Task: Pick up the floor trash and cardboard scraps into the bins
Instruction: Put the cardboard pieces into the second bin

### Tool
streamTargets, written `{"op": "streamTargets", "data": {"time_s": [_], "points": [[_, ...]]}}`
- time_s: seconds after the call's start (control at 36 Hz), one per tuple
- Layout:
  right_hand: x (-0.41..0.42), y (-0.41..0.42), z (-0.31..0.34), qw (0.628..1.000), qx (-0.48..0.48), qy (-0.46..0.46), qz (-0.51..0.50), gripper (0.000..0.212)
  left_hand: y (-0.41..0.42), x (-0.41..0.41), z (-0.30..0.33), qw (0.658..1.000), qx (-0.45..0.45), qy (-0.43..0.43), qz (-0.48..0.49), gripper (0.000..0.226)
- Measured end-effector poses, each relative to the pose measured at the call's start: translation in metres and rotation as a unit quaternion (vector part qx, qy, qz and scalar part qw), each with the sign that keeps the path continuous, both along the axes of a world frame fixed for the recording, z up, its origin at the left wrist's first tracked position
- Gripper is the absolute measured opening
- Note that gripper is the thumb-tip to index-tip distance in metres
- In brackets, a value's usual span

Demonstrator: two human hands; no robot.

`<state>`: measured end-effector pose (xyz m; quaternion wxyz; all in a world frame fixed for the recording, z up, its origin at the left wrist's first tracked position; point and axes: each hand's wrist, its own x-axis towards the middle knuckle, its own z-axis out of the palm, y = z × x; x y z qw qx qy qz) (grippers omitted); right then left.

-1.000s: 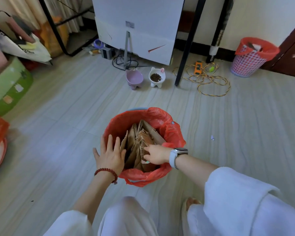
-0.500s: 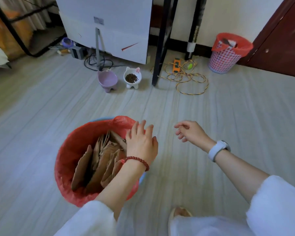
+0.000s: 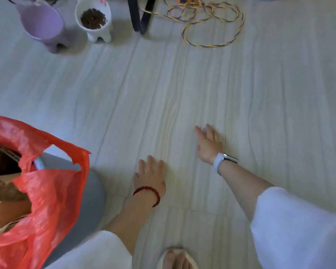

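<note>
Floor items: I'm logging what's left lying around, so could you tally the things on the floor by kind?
Bins with red liner: 1
Pet bowls, purple and white: 2
Coiled cords: 1
Total: 4

Soft even daylight, faint shadows; whole frame slightly motion-blurred, hands smeared, edges perhaps bowed by wide lens.

White sleeves, red bead bracelet, pale wristwatch
</note>
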<state>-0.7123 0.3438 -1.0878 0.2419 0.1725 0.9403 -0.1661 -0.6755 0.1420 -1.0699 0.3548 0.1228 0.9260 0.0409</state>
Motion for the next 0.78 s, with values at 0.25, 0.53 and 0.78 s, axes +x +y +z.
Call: {"op": "streamTargets", "data": {"time_s": [0.25, 0.53, 0.78], "points": [[0.025, -0.016, -0.003, 0.995, 0.012, 0.091, 0.035, 0.026, -0.009, -0.008, 0.019, 0.998, 0.020, -0.031, 0.048, 0.052], [0.041, -0.074, 0.117, 0.890, -0.265, 0.283, -0.241, 0.026, -0.010, -0.014, 0.159, 0.928, 0.291, 0.184, 0.142, 0.029], [0.035, -0.220, 0.244, 0.861, -0.369, 0.340, -0.081, 0.011, -0.178, -0.008, 0.250, 0.847, 0.299, 0.373, 0.230, 0.023]]}}
